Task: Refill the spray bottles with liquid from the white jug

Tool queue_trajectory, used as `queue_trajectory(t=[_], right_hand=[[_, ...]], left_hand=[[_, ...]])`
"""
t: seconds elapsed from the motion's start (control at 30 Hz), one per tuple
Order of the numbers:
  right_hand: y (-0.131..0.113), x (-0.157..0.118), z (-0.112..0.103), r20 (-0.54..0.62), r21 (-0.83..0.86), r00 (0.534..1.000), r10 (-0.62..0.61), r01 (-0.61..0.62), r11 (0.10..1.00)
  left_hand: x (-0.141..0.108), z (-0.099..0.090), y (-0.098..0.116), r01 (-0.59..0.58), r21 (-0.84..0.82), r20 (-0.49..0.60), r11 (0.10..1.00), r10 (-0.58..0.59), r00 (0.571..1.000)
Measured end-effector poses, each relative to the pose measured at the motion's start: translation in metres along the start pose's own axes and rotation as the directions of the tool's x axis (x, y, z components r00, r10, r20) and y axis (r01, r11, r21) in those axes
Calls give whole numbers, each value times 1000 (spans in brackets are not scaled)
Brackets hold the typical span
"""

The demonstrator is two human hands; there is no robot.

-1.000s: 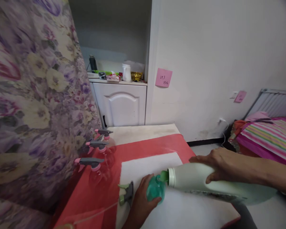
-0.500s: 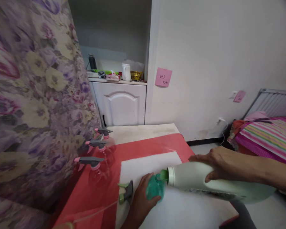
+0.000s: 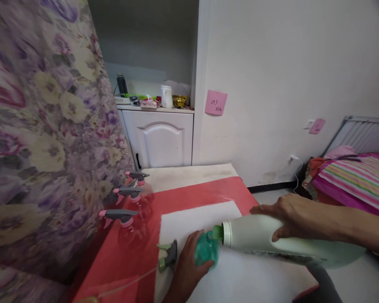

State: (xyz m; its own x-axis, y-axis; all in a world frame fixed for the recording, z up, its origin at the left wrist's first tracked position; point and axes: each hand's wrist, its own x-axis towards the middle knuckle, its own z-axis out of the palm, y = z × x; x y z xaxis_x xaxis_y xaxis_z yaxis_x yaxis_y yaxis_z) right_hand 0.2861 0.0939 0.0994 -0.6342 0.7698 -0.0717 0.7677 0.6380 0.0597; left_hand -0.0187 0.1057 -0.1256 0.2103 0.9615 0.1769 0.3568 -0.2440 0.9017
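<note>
On the red table (image 3: 189,195), left hand (image 3: 188,267) fingers wrap the green bottle (image 3: 206,251).

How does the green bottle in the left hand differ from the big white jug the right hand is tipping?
The small green bottle is tinted and see-through; the large white jug is opaque. The green bottle stands roughly upright on the white cloth in the left hand; the white jug lies tipped almost level under the right hand, its mouth at the bottle's neck. The jug is far larger. Both are open, with no cap or sprayer on.
</note>
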Motion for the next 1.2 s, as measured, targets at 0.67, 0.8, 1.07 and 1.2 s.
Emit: queue_trajectory(t=[0.67, 0.8, 1.07, 1.2], right_hand=[[1, 1, 2, 41, 39, 999, 13, -14, 999], [3, 1, 5, -11, -1, 1000, -28, 28, 1000], [0, 2, 1, -50, -5, 997, -54, 54, 999], [1, 2, 2, -77, -34, 994, -73, 71, 997]], left_hand=[[-1, 1, -2, 14, -13, -20, 1000, -15, 1000], [-2, 1, -2, 15, -2, -27, 1000, -15, 1000], [-1, 3, -11, -5, -2, -17, 1000, 5, 1000], [-1, 3, -15, -26, -8, -29, 1000, 26, 999]])
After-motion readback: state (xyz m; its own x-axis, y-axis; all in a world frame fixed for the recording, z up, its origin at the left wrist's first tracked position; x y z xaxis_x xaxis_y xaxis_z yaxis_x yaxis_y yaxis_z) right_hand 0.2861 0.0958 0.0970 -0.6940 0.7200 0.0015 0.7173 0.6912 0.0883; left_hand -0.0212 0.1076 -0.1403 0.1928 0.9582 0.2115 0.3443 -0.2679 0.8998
